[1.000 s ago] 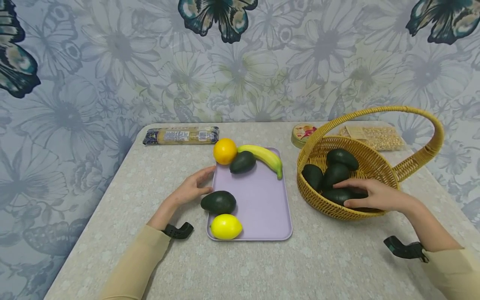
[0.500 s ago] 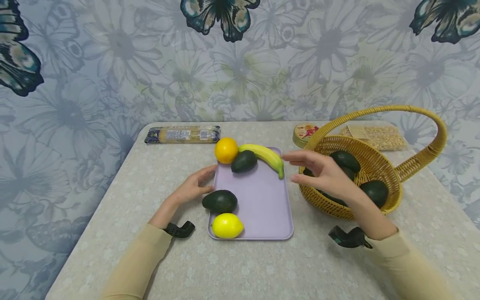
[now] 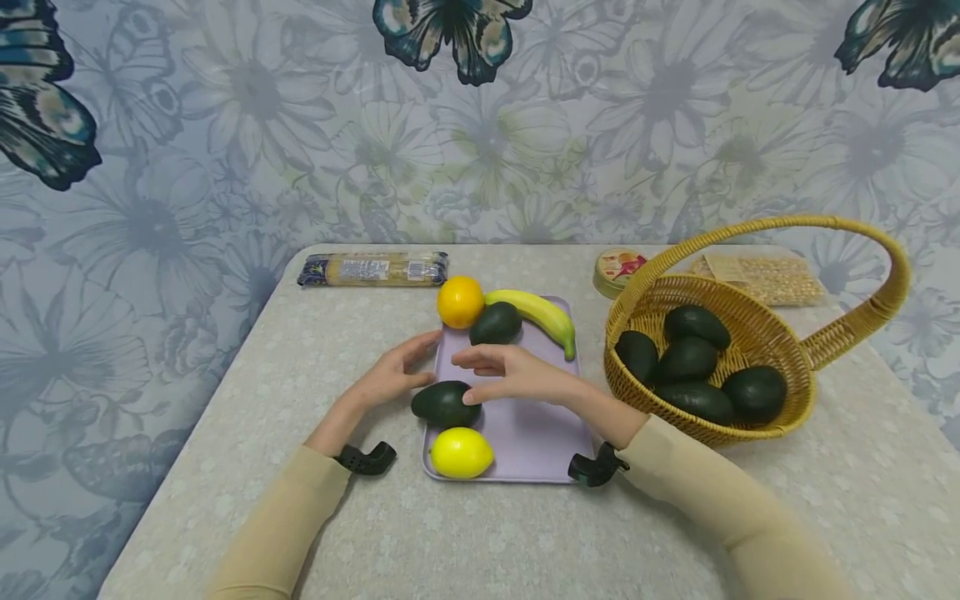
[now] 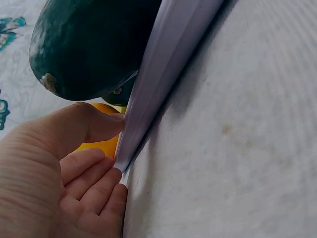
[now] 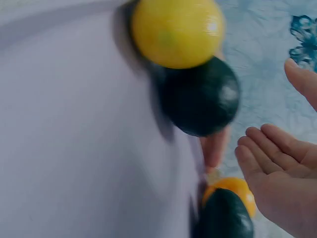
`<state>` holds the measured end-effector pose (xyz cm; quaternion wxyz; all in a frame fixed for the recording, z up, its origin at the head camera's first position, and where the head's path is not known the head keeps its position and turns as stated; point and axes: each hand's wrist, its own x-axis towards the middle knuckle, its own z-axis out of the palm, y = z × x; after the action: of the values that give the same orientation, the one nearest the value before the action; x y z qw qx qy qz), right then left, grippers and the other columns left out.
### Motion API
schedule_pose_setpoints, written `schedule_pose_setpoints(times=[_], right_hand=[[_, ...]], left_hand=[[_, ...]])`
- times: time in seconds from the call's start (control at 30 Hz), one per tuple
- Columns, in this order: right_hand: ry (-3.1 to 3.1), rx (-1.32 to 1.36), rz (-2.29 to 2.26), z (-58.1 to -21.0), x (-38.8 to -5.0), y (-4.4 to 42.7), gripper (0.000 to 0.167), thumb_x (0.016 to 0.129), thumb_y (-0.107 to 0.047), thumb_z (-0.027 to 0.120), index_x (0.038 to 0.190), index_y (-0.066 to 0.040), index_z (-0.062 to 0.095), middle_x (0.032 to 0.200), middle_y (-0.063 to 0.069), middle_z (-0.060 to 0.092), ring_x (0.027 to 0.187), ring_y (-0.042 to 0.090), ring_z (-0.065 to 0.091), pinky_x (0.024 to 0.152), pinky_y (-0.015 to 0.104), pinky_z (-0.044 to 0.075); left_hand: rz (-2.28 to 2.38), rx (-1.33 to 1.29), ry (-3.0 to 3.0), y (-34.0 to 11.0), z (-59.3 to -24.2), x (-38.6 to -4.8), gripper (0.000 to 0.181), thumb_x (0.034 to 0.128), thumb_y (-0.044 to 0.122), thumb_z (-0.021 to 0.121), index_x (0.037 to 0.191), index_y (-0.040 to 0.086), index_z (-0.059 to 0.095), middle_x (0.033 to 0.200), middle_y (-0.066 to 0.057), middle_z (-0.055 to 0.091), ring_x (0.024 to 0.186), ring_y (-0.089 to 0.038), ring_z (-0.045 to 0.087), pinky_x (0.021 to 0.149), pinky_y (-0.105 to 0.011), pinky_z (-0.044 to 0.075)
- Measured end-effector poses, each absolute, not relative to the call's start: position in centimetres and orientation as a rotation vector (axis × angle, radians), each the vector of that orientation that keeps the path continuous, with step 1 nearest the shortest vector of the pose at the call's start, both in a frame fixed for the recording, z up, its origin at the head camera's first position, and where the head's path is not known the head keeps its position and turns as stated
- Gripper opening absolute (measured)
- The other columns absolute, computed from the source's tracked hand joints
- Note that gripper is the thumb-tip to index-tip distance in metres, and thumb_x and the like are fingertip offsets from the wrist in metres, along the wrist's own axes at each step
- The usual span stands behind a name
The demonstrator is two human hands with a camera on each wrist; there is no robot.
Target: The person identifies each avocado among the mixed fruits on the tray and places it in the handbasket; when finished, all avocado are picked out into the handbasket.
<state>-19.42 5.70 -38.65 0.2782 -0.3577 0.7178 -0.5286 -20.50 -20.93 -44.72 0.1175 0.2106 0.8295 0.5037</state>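
My left hand (image 3: 392,375) touches the left rim of a lilac tray (image 3: 540,433), its thumb and fingertips at the edge in the left wrist view. Over the tray, my right hand (image 3: 525,375) hovers with fingers extended and nothing held. Its thumb is close to a dark green avocado (image 3: 442,405) lying across the tray's left rim. A yellow lemon (image 3: 461,453) lies just in front of that avocado. At the tray's far end sit a second avocado (image 3: 495,323), an orange (image 3: 460,302) and a banana (image 3: 536,315). The right wrist view shows the right palm (image 5: 287,183) bare.
Right of the tray stands a wicker basket (image 3: 798,392) with a tall handle, holding several avocados (image 3: 753,394). Behind it are a round tin (image 3: 618,271) and a bag of corn kernels (image 3: 772,281). A pasta packet (image 3: 375,269) lies at the back left, before a patterned wall.
My right hand has left an avocado in the basket and moved left over the tray, beside the near avocado. My left hand has stayed at the tray's edge.
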Motion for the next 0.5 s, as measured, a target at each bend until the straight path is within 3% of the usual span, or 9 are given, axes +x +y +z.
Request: schedule_pose_setpoints(times=[0.27, 0.5], right_hand=[[1.935, -0.891, -1.285, -40.0, -19.7, 4.1, 0.063, 0.083, -0.019, 0.074, 0.137, -0.004, 0.046, 0.137, 0.005, 0.049, 0.126, 0.017, 0.045, 0.104, 0.027, 0.037], [1.974, -0.905, -1.204, -41.0, -19.9, 3.6, 0.060, 0.082, -0.021, 0.075, 0.135, -0.006, 0.050, 0.131, 0.000, 0.054, 0.119, 0.011, 0.048, 0.102, 0.028, 0.039]], left_hand=[[1.462, 0.639, 2.407, -20.2, -42.1, -19.2, 0.065, 0.0879, -0.002, 0.062, 0.144, -0.008, 0.028, 0.149, -0.024, 0.026, 0.135, -0.042, 0.024, 0.111, -0.052, 0.021], [1.479, 0.624, 2.398, -20.0, -41.5, -18.9, 0.064, 0.0877, -0.003, 0.061, 0.143, -0.008, 0.029, 0.149, -0.025, 0.026, 0.135, -0.042, 0.024, 0.111, -0.052, 0.021]])
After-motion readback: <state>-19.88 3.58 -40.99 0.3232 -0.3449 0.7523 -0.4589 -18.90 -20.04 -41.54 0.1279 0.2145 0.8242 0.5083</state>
